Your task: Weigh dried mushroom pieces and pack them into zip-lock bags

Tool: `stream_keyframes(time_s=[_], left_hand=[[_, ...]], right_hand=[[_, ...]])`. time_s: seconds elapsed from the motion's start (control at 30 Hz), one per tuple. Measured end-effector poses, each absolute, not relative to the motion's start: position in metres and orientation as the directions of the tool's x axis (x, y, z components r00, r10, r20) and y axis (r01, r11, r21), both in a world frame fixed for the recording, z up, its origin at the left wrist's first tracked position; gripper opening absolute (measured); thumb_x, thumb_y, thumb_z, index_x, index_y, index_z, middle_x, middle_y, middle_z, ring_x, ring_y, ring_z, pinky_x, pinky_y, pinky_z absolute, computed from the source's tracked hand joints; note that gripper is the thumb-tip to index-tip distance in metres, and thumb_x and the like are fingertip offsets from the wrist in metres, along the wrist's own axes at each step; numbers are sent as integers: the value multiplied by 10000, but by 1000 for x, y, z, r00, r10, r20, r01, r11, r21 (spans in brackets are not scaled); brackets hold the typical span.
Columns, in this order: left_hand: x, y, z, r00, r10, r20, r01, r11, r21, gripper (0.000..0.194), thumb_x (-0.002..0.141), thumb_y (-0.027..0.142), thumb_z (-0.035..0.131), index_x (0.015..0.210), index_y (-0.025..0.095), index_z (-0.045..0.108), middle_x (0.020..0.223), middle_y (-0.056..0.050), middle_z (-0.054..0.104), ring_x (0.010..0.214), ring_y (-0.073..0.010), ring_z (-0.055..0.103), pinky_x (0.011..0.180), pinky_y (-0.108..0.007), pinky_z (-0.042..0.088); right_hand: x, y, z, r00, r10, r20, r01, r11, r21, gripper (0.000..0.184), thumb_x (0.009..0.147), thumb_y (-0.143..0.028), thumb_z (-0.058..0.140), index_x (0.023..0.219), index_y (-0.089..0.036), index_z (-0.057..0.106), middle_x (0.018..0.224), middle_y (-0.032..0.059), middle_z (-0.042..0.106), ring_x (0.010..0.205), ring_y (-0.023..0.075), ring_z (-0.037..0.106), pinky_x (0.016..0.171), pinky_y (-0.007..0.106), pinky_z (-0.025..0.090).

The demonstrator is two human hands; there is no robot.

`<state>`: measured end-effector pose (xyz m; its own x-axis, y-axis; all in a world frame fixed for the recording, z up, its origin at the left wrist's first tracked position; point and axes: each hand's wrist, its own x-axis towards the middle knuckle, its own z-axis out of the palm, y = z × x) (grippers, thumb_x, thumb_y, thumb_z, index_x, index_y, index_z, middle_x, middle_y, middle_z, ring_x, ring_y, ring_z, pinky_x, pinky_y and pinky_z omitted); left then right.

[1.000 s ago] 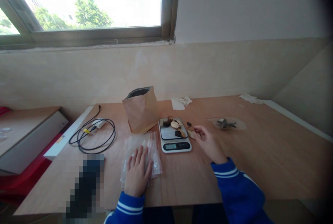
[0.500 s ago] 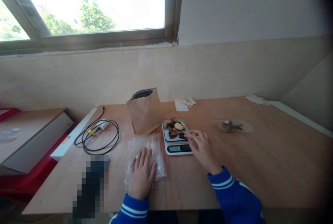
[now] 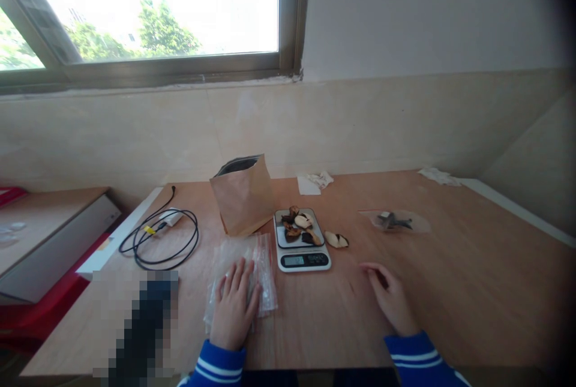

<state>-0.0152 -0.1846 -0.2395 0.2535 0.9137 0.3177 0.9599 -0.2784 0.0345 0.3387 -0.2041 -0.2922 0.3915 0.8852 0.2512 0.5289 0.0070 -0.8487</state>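
Observation:
A white kitchen scale (image 3: 303, 262) stands in the middle of the table, its display lit but its digits too small to read. Several dried mushroom slices (image 3: 293, 234) are heaped on its platform, brown, dark and pale. One pale, dark-edged mushroom slice (image 3: 336, 239) lies on the table just right of the scale. My left hand (image 3: 234, 303) rests flat, fingers spread, on a stack of clear plastic bags (image 3: 266, 282). To the right and nearer the table edge, my right hand (image 3: 390, 298) has its thumb and fingertips together, with nothing visible in them.
An upright brown paper pouch (image 3: 243, 204), open at the top, stands behind the plastic bags. A coiled black cable (image 3: 196, 234) lies left. Farther right is a clear bag with dark contents (image 3: 396, 221). White paper scraps (image 3: 309, 185) lie by the wall.
My right hand has drawn back from the scale toward the right and nearer to me. The pale slice beside the scale now shows fully. My left hand stays on the bags.

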Motion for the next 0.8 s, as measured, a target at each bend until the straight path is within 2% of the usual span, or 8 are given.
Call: stream_keyframes(time_s=[0.8], left_hand=[[-14, -186, -240, 229, 911, 342, 961, -268, 72, 459, 900, 376, 409, 1344, 268, 448, 1407, -54, 446, 1275, -235, 430, 1020, -422, 333]], right_hand=[[336, -206, -288, 299, 895, 331, 646, 65, -760, 259, 858, -325, 405, 885, -208, 635, 916, 79, 622, 885, 234, 576, 802, 398, 468]])
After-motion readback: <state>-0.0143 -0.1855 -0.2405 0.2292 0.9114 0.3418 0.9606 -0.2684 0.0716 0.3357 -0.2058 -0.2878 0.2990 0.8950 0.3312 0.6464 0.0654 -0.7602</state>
